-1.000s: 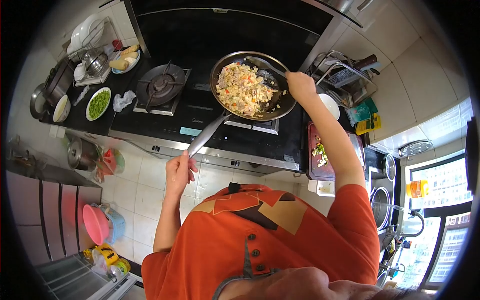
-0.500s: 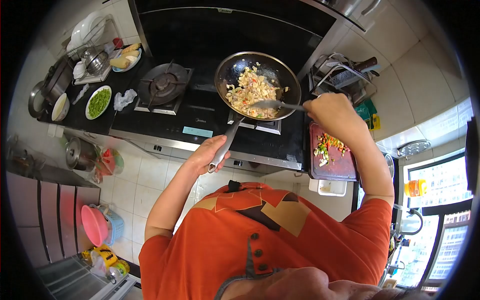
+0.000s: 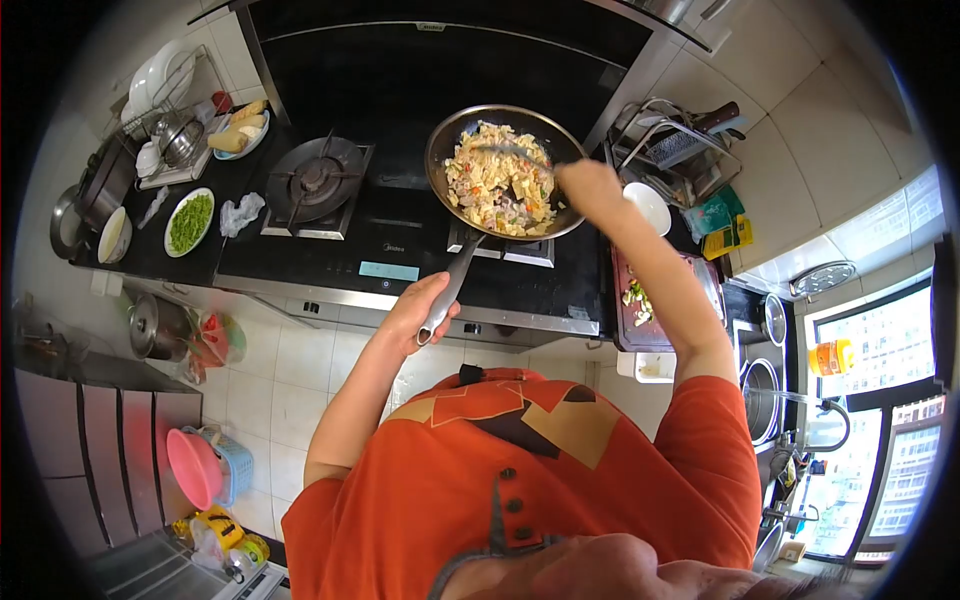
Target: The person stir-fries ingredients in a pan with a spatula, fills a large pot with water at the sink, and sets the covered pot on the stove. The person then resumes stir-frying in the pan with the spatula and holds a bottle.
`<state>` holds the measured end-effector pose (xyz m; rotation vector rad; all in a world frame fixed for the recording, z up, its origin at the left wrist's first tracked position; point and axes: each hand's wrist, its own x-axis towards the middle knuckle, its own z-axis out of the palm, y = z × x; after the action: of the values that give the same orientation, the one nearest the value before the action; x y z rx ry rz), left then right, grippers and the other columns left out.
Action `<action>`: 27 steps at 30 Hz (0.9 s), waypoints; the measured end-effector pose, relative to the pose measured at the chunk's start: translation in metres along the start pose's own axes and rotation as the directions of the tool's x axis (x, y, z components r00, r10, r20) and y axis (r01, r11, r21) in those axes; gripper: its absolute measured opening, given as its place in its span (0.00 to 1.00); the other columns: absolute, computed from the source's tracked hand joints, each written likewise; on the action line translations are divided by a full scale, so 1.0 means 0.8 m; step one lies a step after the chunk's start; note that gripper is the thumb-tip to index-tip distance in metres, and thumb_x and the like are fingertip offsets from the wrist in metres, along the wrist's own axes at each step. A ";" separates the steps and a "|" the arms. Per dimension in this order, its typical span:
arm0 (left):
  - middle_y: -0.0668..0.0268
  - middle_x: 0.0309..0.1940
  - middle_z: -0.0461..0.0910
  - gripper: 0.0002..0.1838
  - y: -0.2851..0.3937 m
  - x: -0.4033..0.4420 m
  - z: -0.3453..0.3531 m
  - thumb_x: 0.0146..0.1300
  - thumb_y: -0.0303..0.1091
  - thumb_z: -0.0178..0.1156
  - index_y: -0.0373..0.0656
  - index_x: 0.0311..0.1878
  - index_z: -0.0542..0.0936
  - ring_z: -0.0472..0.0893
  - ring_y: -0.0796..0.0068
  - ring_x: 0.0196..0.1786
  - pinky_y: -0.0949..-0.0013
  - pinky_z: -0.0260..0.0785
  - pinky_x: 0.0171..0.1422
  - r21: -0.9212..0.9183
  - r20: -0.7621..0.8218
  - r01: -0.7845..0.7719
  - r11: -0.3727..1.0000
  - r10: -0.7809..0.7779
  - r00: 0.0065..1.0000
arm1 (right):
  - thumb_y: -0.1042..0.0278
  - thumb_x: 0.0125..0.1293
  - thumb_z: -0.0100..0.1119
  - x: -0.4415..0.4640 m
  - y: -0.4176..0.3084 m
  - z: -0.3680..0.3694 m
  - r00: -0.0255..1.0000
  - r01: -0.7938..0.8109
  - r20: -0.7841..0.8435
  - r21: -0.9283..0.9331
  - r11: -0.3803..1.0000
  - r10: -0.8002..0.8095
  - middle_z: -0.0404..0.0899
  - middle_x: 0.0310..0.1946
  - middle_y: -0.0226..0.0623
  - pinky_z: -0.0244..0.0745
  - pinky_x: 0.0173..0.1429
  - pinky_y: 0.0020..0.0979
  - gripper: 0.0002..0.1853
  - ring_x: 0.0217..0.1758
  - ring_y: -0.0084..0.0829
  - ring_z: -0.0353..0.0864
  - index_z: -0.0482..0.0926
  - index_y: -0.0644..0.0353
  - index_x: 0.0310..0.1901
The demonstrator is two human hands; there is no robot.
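Note:
A dark frying pan [image 3: 437, 165] sits over the right burner of the black gas stove, full of chopped pale food [image 3: 483, 190] with red and green bits. My left hand [image 3: 420, 312] is closed around the pan's grey handle [image 3: 457, 277]. Over the pan's right rim, my right hand [image 3: 592, 190] grips a dark spatula [image 3: 512, 150], whose blade lies on the food near the far side. The spatula's grip is hidden inside my fingers. Below my right forearm lies a reddish cutting board [image 3: 627, 325] with chopped vegetables, partly covered by the arm.
The left burner [image 3: 315, 178] holds no pan. Further left are an oval plate of chopped greens [image 3: 190, 222], a crumpled plastic bag [image 3: 241, 214] and a dish rack. At the right stand a white bowl [image 3: 648, 208], a knife rack [image 3: 665, 150] and a sink [image 3: 762, 400].
My right hand has moved left and away from me, carrying the spatula from the pan's near side to its far side. The food is spread wider. My left hand keeps its hold.

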<state>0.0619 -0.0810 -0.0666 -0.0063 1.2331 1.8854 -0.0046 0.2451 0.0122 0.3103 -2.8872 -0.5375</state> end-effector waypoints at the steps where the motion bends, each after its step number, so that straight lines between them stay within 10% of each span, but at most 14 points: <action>1: 0.66 0.22 0.76 0.14 0.003 -0.002 0.001 0.72 0.47 0.47 0.46 0.42 0.70 0.70 0.79 0.12 0.77 0.56 0.09 -0.021 -0.008 0.006 1.000 -0.006 1.000 | 0.74 0.54 0.56 -0.016 -0.010 0.001 0.998 0.058 0.007 0.028 0.998 -0.059 0.83 0.26 0.44 0.81 0.35 0.37 0.05 0.33 0.40 0.85 0.82 0.59 0.28; 10: 0.65 0.21 0.75 0.14 0.007 -0.001 -0.002 0.71 0.48 0.49 0.46 0.40 0.70 0.68 0.79 0.09 0.77 0.54 0.08 -0.019 -0.017 0.008 1.000 -0.008 1.000 | 0.65 0.58 0.59 -0.105 0.017 -0.172 0.973 0.034 0.217 0.194 0.980 -0.077 0.81 0.29 0.42 0.75 0.39 0.44 0.09 0.36 0.46 0.81 0.82 0.53 0.40; 27: 0.57 0.32 0.81 0.18 0.010 0.005 -0.021 0.72 0.45 0.47 0.39 0.50 0.73 0.75 0.75 0.15 0.77 0.65 0.14 0.061 -0.019 -0.017 0.998 0.018 1.000 | 0.64 0.64 0.55 -0.172 0.093 -0.084 0.989 -0.149 0.054 0.374 0.916 0.139 0.81 0.32 0.49 0.74 0.43 0.45 0.12 0.37 0.51 0.80 0.80 0.58 0.46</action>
<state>0.0474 -0.0920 -0.0706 0.0193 1.3071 1.8661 0.1296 0.3231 0.0811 0.1397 -2.9931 0.0448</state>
